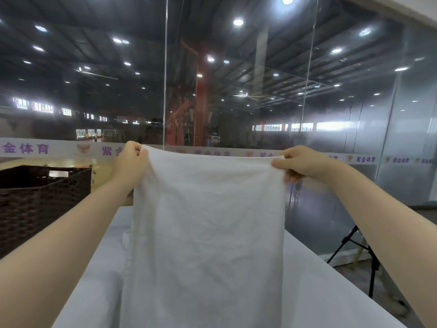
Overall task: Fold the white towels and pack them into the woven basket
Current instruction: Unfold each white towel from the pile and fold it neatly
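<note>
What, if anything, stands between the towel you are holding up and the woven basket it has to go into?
Nothing visible does. Both hands, left and right, pinch the white towel by its top corners above the table. The woven basket sits open to the left, with only the left forearm crossing in front of it.

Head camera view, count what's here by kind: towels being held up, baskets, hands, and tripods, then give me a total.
Towels held up: 1, the white towel
Baskets: 1, the dark woven basket
Hands: 2, left hand and right hand
Tripods: 1, the black tripod
Total: 5
</note>
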### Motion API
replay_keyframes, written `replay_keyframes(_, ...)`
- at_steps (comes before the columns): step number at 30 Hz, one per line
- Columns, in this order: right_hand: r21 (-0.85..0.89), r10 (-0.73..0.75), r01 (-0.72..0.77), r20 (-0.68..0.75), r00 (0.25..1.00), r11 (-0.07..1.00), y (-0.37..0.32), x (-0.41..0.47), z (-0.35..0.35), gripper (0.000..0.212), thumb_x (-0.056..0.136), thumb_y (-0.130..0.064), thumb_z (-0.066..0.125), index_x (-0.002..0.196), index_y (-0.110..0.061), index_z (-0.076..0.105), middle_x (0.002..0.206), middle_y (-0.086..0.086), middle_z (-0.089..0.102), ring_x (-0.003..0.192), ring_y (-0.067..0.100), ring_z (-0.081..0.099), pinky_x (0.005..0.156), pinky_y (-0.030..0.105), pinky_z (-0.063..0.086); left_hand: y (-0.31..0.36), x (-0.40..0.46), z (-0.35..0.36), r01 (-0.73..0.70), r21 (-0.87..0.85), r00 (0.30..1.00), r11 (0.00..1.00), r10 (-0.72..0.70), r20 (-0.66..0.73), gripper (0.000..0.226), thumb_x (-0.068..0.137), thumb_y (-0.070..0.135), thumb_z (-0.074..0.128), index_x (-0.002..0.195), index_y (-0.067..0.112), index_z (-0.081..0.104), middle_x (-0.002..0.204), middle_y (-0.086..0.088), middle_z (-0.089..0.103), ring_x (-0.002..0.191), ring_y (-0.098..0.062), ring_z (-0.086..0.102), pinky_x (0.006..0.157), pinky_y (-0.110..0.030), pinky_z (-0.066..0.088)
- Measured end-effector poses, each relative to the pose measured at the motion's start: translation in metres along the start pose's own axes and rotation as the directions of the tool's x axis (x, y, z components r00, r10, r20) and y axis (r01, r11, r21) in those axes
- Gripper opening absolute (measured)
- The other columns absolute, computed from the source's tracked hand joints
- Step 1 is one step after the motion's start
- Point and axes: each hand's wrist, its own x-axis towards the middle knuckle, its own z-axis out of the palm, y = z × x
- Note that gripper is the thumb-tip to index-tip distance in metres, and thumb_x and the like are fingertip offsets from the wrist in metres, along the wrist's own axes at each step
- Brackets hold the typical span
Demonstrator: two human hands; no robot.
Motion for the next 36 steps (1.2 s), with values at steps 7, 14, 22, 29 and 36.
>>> replay_keyframes(7,0.232,-0.051,0.134,-0.332,0.942,0.963,-0.004,0.026,0.023,0.019,0.095,-0.021,0.061,0.110,-0.013,0.071,0.101,0.006,0.072,0.091,0.018,0.071,0.082,0.030,0.059,-0.003,0.041,0.008,0.175,-0.175,0.984,0.969,-0.163,0.077,0.015,0.090,0.011,0.062,0.101,0.004,0.054,0.093,-0.010,0.054,0.083,-0.021,0.055,0.066,-0.030,0.048)
replay_keyframes(14,0.237,-0.188,0.306,-0.417,0.889,0.922,0.013,0.008,0.022,0.018,0.093,-0.020,0.063,0.107,-0.018,0.074,0.104,0.002,0.072,0.102,0.021,0.066,0.091,0.036,0.055,0.000,0.003,0.001,-0.103,-0.556,0.995,0.825,0.081,-0.064,0.002,0.099,0.022,0.047,0.098,0.024,0.047,0.099,0.009,0.057,0.096,-0.007,0.060,0.085,-0.030,0.055)
replay_keyframes(22,0.184,0.002,-0.075,0.367,0.930,0.980,0.080,-0.063,0.047,0.016,0.090,-0.008,0.066,0.101,-0.007,0.076,0.101,0.012,0.075,0.095,0.022,0.071,0.081,0.023,0.056,-0.083,-0.068,-0.025,0.282,-0.362,0.763,0.889,0.021,0.646,0.044,0.080,0.044,0.073,0.098,0.006,0.059,0.104,-0.014,0.066,0.098,-0.029,0.067,0.082,-0.034,0.059)
replay_keyframes(29,-0.201,0.259,-0.181,0.880,0.399,0.963,0.126,-0.094,0.114,0.017,0.092,-0.010,0.064,0.106,-0.010,0.075,0.106,0.011,0.073,0.091,0.022,0.070,0.087,0.036,0.057,-0.152,-0.145,-0.025,0.409,0.133,0.101,0.903,-0.190,0.977,0.018,0.100,0.019,0.052,0.105,0.002,0.059,0.093,-0.013,0.062,0.094,-0.026,0.063,0.091,-0.050,0.053)
replay_keyframes(36,-0.170,0.229,-0.191,0.908,0.351,0.967,0.145,-0.090,0.133,0.012,0.093,-0.012,0.064,0.097,-0.014,0.075,0.089,-0.001,0.072,0.080,0.019,0.067,0.080,0.034,0.056,-0.157,-0.153,-0.015,0.450,0.207,0.013,0.869,-0.238,0.971,0.020,0.100,0.022,0.051,0.102,0.003,0.056,0.094,-0.011,0.064,0.093,-0.027,0.063,0.088,-0.040,0.052)
